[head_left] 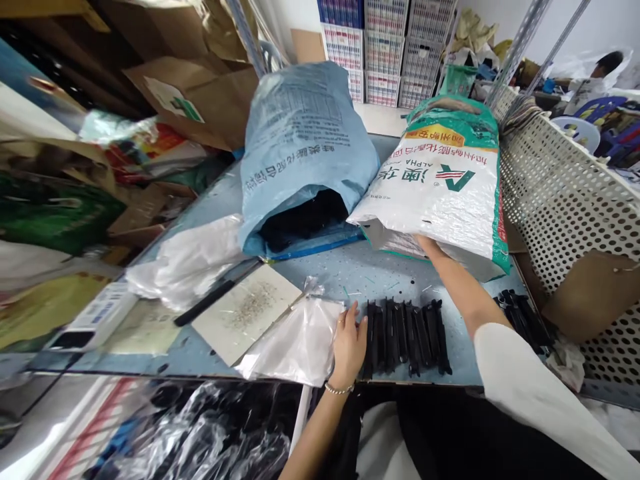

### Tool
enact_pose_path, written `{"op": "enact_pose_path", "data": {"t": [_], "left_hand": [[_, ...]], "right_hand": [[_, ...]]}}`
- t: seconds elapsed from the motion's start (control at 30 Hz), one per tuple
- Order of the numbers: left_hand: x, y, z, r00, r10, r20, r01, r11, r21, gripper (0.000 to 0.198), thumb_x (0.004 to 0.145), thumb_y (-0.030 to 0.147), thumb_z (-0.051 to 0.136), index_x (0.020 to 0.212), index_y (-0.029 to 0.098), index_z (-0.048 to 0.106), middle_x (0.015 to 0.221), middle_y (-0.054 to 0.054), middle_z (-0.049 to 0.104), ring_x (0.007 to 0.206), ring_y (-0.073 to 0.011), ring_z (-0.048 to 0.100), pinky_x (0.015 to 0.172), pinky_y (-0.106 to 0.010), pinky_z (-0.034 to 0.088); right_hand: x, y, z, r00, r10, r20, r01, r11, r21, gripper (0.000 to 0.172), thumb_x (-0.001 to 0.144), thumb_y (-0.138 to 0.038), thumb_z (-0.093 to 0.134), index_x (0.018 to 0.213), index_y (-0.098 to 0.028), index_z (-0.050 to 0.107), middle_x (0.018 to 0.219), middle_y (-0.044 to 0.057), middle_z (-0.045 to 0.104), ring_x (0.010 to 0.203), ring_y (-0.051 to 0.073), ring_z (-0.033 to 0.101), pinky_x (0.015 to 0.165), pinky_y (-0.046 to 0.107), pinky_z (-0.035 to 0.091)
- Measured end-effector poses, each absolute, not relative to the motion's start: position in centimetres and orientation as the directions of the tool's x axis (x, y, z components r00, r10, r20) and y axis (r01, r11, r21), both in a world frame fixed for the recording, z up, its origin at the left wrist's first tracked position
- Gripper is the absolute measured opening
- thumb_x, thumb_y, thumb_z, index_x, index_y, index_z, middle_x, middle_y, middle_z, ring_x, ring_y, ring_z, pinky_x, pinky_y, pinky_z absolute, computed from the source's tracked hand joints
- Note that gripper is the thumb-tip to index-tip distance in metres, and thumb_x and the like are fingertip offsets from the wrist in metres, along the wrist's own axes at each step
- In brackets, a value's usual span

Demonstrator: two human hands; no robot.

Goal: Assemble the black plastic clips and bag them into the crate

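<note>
Left hand: the left hand (349, 343) lay open and flat at lower centre, holding nothing, fingertips touching a row of black plastic parts (406, 328) and its heel on a clear plastic bag (295, 340).
Right hand: the right hand (427, 245) reached under the mouth of a white and green sack (445, 187) at centre right; its fingers were hidden, so its grip could not be told.
Surface: a pale blue table (350, 273), strewn with small scraps.
Room: stacked white crates (385, 47) at upper centre, cardboard boxes (200, 93) at upper left.
Around: a blue sack (300, 147) lay open beside the white one; a perforated white panel (565, 200) stood at right.
</note>
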State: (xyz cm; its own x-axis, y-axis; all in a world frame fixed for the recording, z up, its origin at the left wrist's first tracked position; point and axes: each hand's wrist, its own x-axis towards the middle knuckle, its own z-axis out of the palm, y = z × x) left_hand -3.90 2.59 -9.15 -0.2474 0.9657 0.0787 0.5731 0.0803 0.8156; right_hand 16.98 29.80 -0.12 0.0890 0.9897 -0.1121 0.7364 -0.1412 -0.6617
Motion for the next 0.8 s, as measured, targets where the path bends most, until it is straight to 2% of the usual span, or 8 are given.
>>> {"op": "enact_pose_path", "data": {"t": [0.1,0.2,0.23,0.3,0.37,0.53,0.63,0.8], "left_hand": [[-4.8,3.1,-8.0,-0.253,0.967,0.022,0.382,0.080,0.921,0.046,0.097,0.042,0.048,0.136,0.020,0.053,0.115,-0.013,0.061,0.087,-0.0210,0.062,0.087,-0.044,0.053],[-3.3,4.1,-6.3,-0.170,0.985,-0.013,0.061,0.024,0.998,0.051,0.093,0.050,0.057,0.136,0.024,0.054,0.122,-0.012,0.062,0.103,-0.0219,0.063,0.097,-0.042,0.050],[-2.4,4.5,-5.7,-0.121,0.992,-0.028,-0.106,0.015,0.994,0.056,0.090,0.054,0.060,0.137,0.025,0.052,0.127,-0.011,0.061,0.110,-0.0227,0.063,0.100,-0.042,0.049],[-0.6,5.1,-4.4,-0.014,0.996,-0.087,-0.432,0.073,0.899,0.065,0.085,0.059,0.065,0.138,0.026,0.049,0.130,-0.011,0.062,0.114,-0.0239,0.063,0.102,-0.042,0.050],[0.7,5.1,-3.0,0.052,0.982,-0.179,-0.614,0.173,0.770,0.060,0.084,0.060,0.066,0.130,0.024,0.054,0.120,-0.010,0.068,0.107,-0.0241,0.067,0.094,-0.041,0.055],[0.4,3.5,-0.8,0.233,0.932,-0.276,-0.707,0.357,0.610,0.054,0.081,0.064,0.066,0.103,0.015,0.064,0.083,-0.006,0.072,0.068,-0.0177,0.070,0.060,-0.027,0.057],[-0.1,2.5,-0.5,0.554,0.785,-0.277,-0.653,0.617,0.439,0.069,0.075,0.078,0.061,0.096,0.013,0.065,0.066,-0.003,0.066,0.045,-0.0113,0.058,0.037,-0.019,0.043],[-0.1,0.7,-0.2,0.538,0.755,-0.376,-0.595,0.656,0.464,0.072,0.073,0.081,0.060,0.096,0.012,0.066,0.077,-0.008,0.070,0.055,-0.0144,0.065,0.047,-0.022,0.052]], "right_hand": [[18.0,25.5,-1.6,0.125,0.987,-0.101,0.547,-0.153,-0.823,0.049,0.088,-0.055,0.055,0.115,-0.016,0.067,0.107,0.011,0.072,0.102,0.027,0.065,0.093,0.043,0.052],[18.3,17.4,-3.1,0.079,0.986,-0.150,0.317,-0.167,-0.934,0.047,0.083,-0.057,0.062,0.107,-0.018,0.070,0.101,0.008,0.073,0.086,0.021,0.068,0.078,0.036,0.056],[18.2,14.4,-3.4,0.007,0.976,-0.219,0.100,-0.218,-0.971,0.045,0.078,-0.054,0.070,0.104,-0.018,0.071,0.101,0.008,0.073,0.083,0.020,0.068,0.075,0.034,0.056],[17.9,9.0,-3.5,-0.177,0.929,-0.325,-0.140,-0.351,-0.926,0.043,0.074,-0.051,0.077,0.104,-0.021,0.072,0.098,0.006,0.073,0.078,0.018,0.066,0.069,0.031,0.055],[17.8,5.5,-2.8,-0.305,0.898,-0.317,-0.134,-0.370,-0.919,0.040,0.082,-0.053,0.072,0.107,-0.022,0.072,0.098,0.005,0.072,0.082,0.018,0.066,0.075,0.033,0.055],[18.8,5.7,0.1,-0.308,0.947,-0.096,0.197,-0.036,-0.980,0.037,0.092,-0.057,0.058,0.099,-0.022,0.070,0.100,0.005,0.069,0.098,0.021,0.063,0.095,0.038,0.050],[18.2,7.3,1.3,-0.401,0.916,-0.026,0.063,0.000,-0.998,0.051,0.085,-0.059,0.068,0.124,-0.027,0.061,0.119,0.006,0.067,0.111,0.023,0.062,0.098,0.039,0.050],[15.9,6.9,2.4,-0.524,0.850,-0.046,-0.003,-0.056,-0.998,0.047,0.089,-0.055,0.065,0.124,-0.024,0.061,0.106,0.004,0.070,0.094,0.022,0.068,0.085,0.037,0.055]]}}
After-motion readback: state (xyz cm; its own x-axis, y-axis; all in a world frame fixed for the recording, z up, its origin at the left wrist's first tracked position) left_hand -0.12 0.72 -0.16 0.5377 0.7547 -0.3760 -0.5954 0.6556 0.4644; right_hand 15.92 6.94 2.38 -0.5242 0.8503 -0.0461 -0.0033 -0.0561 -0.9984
